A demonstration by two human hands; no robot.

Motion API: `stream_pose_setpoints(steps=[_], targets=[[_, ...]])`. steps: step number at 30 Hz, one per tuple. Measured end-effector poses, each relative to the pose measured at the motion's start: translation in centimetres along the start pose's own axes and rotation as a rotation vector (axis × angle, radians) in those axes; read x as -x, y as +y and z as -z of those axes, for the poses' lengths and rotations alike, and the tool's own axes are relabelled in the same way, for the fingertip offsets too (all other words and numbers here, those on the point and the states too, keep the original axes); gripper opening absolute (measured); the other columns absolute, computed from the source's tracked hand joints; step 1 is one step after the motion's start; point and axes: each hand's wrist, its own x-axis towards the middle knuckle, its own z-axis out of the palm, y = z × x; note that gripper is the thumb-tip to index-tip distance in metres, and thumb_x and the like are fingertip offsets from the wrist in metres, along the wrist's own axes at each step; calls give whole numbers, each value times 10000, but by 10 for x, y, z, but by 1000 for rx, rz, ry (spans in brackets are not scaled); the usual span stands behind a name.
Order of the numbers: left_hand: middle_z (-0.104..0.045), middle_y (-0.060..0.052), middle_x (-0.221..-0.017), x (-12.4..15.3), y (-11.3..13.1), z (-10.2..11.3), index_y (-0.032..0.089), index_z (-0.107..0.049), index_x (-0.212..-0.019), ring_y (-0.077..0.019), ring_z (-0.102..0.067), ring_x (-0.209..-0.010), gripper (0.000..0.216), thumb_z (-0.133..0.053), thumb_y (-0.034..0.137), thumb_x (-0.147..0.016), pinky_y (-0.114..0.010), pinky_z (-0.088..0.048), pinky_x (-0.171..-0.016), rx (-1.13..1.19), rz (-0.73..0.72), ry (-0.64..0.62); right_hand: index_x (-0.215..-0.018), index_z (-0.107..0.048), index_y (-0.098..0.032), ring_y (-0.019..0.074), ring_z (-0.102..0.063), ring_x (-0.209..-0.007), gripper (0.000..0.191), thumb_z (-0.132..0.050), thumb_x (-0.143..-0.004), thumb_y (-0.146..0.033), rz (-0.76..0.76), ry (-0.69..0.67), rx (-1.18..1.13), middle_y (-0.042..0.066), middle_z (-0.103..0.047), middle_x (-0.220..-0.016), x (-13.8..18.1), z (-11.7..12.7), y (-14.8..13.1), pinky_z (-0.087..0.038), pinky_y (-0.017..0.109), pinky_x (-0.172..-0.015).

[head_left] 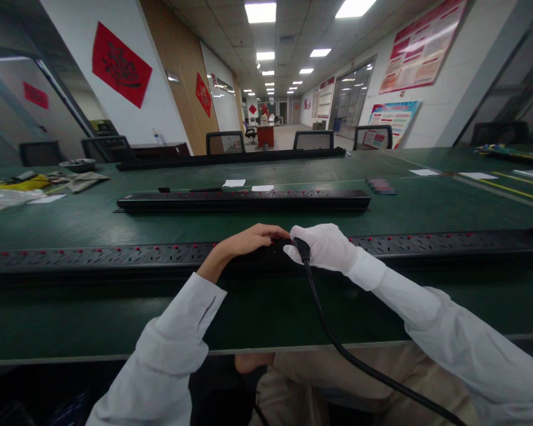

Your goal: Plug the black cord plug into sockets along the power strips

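A long black power strip (pixel 128 254) with a row of sockets and small red switches lies across the green table in front of me. My left hand (pixel 249 239), bare, rests on the middle of this strip with its fingers stretched to the right and its thumb apart. In my right hand (pixel 326 244), which wears a white dotted glove, is a black power plug (pixel 302 251), held against the strip just beside my left fingertips. From the plug a thick black cable (pixel 333 337) runs down over the table edge to the lower right. The plug's front end is hidden by the glove.
Farther back lies a second black power strip (pixel 244 202), and beyond it a third long black strip (pixel 231 158). White papers (pixel 234 183) lie between them. A bowl (pixel 77 164) and yellow items (pixel 24 181) are at the left. Chairs (pixel 313 141) line the far side.
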Motion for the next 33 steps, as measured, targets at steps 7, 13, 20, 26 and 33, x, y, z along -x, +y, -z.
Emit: stream_pose_setpoints(steps=[7, 13, 20, 26, 33], targets=[[-530, -30, -1181, 1, 2, 0, 156, -513, -1121, -152, -460, -1099, 411, -389, 81, -737, -320, -278, -1005, 7, 11, 6, -830, -552, -183, 106, -488, -521, 349, -340, -817, -459, 6, -4, -11, 14, -593, -610, 0, -1, 0, -215, 214, -501], [-522, -26, -1194, 1, 2, 0, 167, -508, -1135, -158, -457, -1101, 436, -387, 67, -728, -333, -269, -1008, 35, -11, 0, -843, -550, -181, 101, -482, -518, 351, -336, -824, -458, 16, -8, -26, 11, -591, -615, 0, 0, 1, -218, 212, -499], [-521, -34, -1182, 2, 1, 0, 157, -511, -1125, -153, -448, -1110, 430, -365, 67, -730, -324, -275, -1005, 28, -8, 8, -813, -546, -183, 108, -484, -519, 365, -325, -821, -475, 16, -2, 10, 9, -578, -594, 0, -2, 1, -204, 219, -498], [-526, -19, -1190, 0, -1, 0, 173, -509, -1119, -156, -453, -1111, 456, -370, 51, -703, -346, -260, -1017, 26, -21, -4, -814, -549, -190, 108, -482, -516, 365, -328, -815, -481, 0, 14, 22, 11, -582, -593, 1, -4, 1, -196, 219, -503], [-520, -25, -1199, 1, 2, -1, 172, -496, -1140, -153, -456, -1107, 470, -367, 40, -707, -346, -264, -1014, -1, -25, -2, -819, -555, -180, 101, -470, -505, 375, -322, -817, -473, -1, 4, 20, 17, -588, -597, 0, -1, 0, -192, 216, -501]])
